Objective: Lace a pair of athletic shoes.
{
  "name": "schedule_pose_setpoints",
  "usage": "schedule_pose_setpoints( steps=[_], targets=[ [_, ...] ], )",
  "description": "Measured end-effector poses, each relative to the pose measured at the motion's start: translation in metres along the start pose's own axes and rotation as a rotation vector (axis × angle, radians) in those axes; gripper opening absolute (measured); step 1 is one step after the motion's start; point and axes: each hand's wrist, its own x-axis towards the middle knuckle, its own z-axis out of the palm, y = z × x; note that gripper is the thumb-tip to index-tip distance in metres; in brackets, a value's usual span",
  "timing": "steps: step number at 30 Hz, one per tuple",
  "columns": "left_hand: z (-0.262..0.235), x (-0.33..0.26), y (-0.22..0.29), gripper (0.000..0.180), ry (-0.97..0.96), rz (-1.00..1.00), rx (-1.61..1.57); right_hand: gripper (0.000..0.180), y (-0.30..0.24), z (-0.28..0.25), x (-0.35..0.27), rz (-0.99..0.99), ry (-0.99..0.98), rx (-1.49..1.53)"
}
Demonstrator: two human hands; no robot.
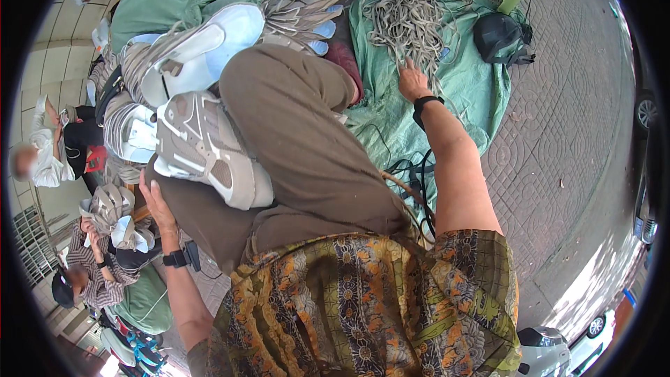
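Reaching forward, the right hand (413, 82) rests with fingers spread on the pile of grey laces (407, 17) lying on the green tarp (474, 84); nothing is pinched yet. The left hand (155, 202) lies flat under the beige sneaker (209, 150) set on the lap, steadying it without clamping. Judgement: picking one lace by its end would avoid dragging the tangle. Lace tips cannot be made out, the left fingers are hidden beneath the sole, and whether the shoe's eyelets hold a lace is unclear.
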Motion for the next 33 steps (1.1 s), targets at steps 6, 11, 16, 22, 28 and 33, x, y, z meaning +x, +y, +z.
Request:
schedule_pose_setpoints(
  steps=[6,11,16,22,28,33],
  targets=[
    [-0.006,0.0,-0.003,0.06,0.011,-0.039,0.046,0.024,-0.006,-0.019,0.066,-0.063,0.023,-0.129],
    [-0.001,0.006,0.001,0.057,-0.016,-0.033,0.052,0.022,0.018,-0.001,0.083,0.02,-0.069,-0.169],
    [-0.01,-0.002,0.006,0.057,0.016,-0.076,0.072,0.018,-0.007,-0.002,0.063,-0.175,0.089,-0.094],
    [-0.009,-0.006,0.011,0.057,0.058,-0.057,0.096,0.019,-0.034,-0.029,0.015,-0.074,-0.016,0.151],
    [-0.009,-0.009,0.013,0.054,0.065,-0.037,0.146,0.014,-0.073,-0.067,-0.027,-0.274,-0.008,0.52],
    [-0.011,-0.015,0.013,0.051,0.096,-0.015,0.223,0.01,-0.165,-0.175,-0.087,-0.451,0.049,0.641]
  ],
)
